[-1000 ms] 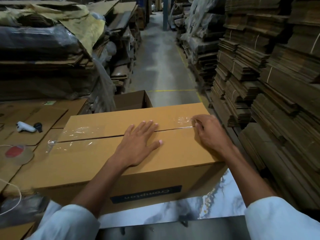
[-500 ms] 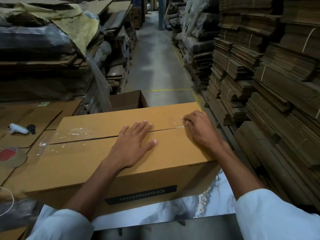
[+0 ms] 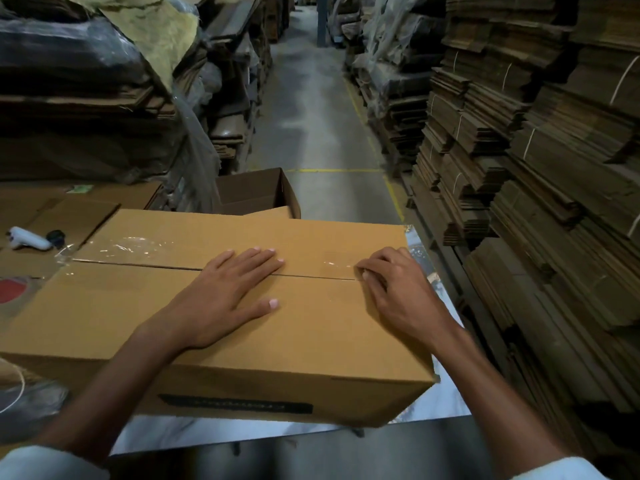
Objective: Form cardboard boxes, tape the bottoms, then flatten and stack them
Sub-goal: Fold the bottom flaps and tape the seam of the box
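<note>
Your left hand (image 3: 221,299) lies flat on the box (image 3: 311,341), fingers spread over its seam (image 3: 138,264); your right hand (image 3: 398,289) curls its fingers on the tape (image 3: 332,266), grip unclear.

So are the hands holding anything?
Left hand lies flat on the box, holding nothing. Right hand has curled fingertips on the tape at the seam; pinching or pressing, unclear.

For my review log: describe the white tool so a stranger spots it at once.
Start at the large taped cardboard box in the centre. Left of its far left corner lie flat cardboard sheets, where the white-handled tool rests. It alone is white there, with a black piece at its right end.
</note>
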{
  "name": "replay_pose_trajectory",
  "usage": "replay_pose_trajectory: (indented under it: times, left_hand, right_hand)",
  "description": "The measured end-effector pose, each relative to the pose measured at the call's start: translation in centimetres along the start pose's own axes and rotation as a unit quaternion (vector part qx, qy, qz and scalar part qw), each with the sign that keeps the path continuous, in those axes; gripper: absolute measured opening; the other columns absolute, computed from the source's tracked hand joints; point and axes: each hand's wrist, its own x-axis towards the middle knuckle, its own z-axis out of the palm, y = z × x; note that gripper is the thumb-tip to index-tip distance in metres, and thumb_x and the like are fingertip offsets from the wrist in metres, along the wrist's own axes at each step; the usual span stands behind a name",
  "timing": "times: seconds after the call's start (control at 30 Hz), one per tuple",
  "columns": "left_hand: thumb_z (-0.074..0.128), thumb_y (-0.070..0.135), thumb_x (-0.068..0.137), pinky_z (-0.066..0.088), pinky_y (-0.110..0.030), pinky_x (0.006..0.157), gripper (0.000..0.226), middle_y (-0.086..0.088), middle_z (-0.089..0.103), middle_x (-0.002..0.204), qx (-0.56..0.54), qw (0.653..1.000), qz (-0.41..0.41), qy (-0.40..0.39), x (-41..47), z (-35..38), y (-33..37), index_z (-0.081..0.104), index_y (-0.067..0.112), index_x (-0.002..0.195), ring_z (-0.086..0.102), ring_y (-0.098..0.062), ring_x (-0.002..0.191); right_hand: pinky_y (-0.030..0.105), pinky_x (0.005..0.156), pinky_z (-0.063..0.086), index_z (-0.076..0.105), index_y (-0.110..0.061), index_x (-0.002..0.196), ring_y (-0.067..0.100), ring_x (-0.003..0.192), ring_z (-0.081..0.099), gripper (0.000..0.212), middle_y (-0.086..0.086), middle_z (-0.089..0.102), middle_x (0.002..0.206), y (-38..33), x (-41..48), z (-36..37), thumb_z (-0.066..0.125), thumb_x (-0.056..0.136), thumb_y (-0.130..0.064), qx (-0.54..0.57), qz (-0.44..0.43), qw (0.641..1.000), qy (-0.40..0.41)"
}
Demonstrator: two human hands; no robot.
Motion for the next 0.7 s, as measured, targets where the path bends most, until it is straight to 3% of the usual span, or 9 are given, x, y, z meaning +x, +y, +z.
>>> replay_pose_trajectory:
  times: [0.3, 0.47, 0.57, 0.7]
  left_hand:
    - [0.032, 0.068, 0.099, 0.004, -0.045, 0.127, 0.067, 0.008, 0.023, 0.163, -0.019, 0.998, -0.019, 0.054, 2.5, 1.5, 5.5, 0.029, 0.032, 0.156, 0.015, -0.01, 0.153]
    - [0.035, 0.067, 0.099, 0.01, -0.041, 0.127, 0.063, 0.008, 0.031, 0.16, -0.028, 0.997, -0.013, 0.076, 3.8, 2.6, 6.2, 0.034, 0.034, 0.152, 0.021, -0.012, 0.15]
    - [0.034, 0.068, 0.098, 0.01, -0.04, 0.127, 0.064, 0.009, 0.03, 0.161, -0.031, 0.996, -0.012, 0.077, 3.7, 2.6, 5.9, 0.033, 0.035, 0.153, 0.021, -0.011, 0.15]
    - [0.035, 0.068, 0.098, 0.011, -0.043, 0.127, 0.063, 0.01, 0.03, 0.161, -0.036, 0.996, -0.014, 0.083, 3.7, 2.6, 6.1, 0.033, 0.037, 0.153, 0.02, -0.011, 0.151]
  right_hand:
    - [0.022, 0.077, 0.03, 0.073, -0.017, 0.094, 0.014, 0.092, 0.05, 0.013, -0.011, 0.059, 0.091, -0.8, 1.2, 0.8, 0.062, 0.095, -0.01, 0.017, 0.013, 1.0, 0.002]
    - [0.035, 0.077, 0.044, 0.073, -0.014, 0.089, 0.019, 0.087, 0.053, 0.011, 0.0, 0.064, 0.087, -0.3, 2.8, 0.6, 0.063, 0.094, -0.011, -0.014, 0.013, 0.998, -0.063]
    - [0.035, 0.077, 0.045, 0.071, -0.014, 0.088, 0.021, 0.087, 0.055, 0.009, 0.001, 0.064, 0.088, -0.2, 3.5, 0.3, 0.064, 0.094, -0.013, -0.018, 0.0, 0.995, -0.102]
    - [0.034, 0.08, 0.044, 0.072, -0.015, 0.094, 0.02, 0.091, 0.055, 0.008, 0.001, 0.067, 0.093, -0.1, 3.1, 0.1, 0.066, 0.092, -0.009, 0.003, -0.018, 0.997, -0.072]
